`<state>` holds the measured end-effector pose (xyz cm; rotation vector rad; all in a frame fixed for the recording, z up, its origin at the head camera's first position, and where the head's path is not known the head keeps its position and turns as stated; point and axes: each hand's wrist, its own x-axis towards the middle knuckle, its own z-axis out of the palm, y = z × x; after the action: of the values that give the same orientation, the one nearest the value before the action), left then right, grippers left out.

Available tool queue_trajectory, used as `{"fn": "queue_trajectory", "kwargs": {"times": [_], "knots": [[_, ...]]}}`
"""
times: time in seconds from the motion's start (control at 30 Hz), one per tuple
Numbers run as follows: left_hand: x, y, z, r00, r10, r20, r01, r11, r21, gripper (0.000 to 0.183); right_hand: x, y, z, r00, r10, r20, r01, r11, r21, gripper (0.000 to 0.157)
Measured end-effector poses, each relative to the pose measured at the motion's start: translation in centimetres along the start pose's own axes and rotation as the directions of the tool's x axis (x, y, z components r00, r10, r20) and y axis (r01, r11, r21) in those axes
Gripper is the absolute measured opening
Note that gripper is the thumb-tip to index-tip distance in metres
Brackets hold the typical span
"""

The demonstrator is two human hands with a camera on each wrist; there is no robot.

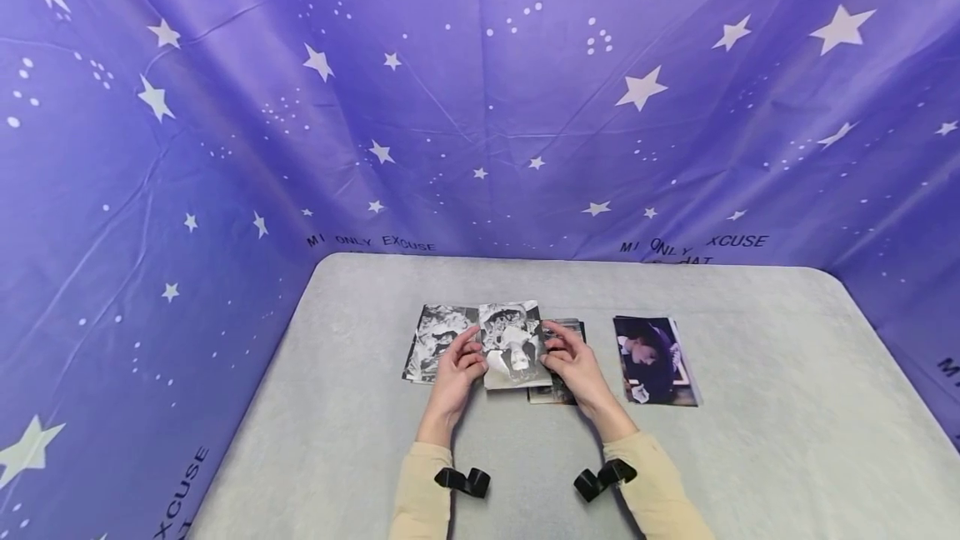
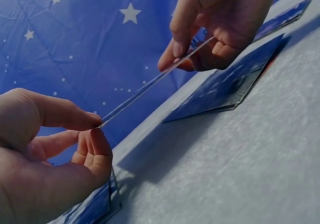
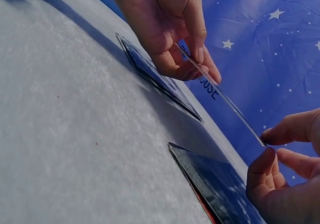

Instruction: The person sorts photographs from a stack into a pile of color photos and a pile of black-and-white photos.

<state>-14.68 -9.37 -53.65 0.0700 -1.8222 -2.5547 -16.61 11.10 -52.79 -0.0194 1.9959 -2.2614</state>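
Observation:
Both hands hold a black-and-white photo print (image 1: 513, 346) up off the table, one at each side edge. My left hand (image 1: 457, 375) pinches its left edge between thumb and fingers. The right hand (image 1: 579, 369) pinches the opposite edge. Seen edge-on in the left wrist view, the print (image 2: 142, 91) is thin; whether it is a single sheet I cannot tell. A pile of black-and-white photos (image 1: 437, 340) lies beyond the left hand. Under the held print and right hand, a second pile of photos (image 1: 553, 395) is partly hidden.
A third pile, topped by a dark purple-toned colour photo (image 1: 651, 365), lies to the right on the pale grey tabletop (image 1: 765, 407). Purple cloth with white stars (image 1: 480, 107) hangs behind the table and along its left and right sides. Black straps (image 1: 465, 482) circle both sleeves.

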Motion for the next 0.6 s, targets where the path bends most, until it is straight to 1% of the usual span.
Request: {"fn": "queue_trajectory", "kwargs": {"times": [0.1,0.2,0.43,0.6], "knots": [[0.0,0.1,-0.4,1.000,-0.008,-0.004,0.008,1.000,-0.017,0.067,0.2,0.1,0.3,1.000,-0.009,0.010,0.009,1.000,-0.005,0.059],[0.1,0.2,-0.8,1.000,-0.026,-0.014,0.026,0.999,-0.041,0.067,0.5,0.2,0.6,1.000,0.001,0.017,-0.001,1.000,0.005,0.057],[0.1,0.6,-2.0,0.999,-0.043,-0.019,0.042,0.997,-0.067,0.064,1.1,0.1,1.5,0.994,0.085,0.064,-0.091,0.991,0.094,0.059],[0.3,1.2,-3.1,0.998,-0.055,-0.034,0.051,0.994,-0.096,0.060,1.3,0.1,2.5,0.989,0.112,0.095,-0.125,0.982,0.139,0.061]]}}
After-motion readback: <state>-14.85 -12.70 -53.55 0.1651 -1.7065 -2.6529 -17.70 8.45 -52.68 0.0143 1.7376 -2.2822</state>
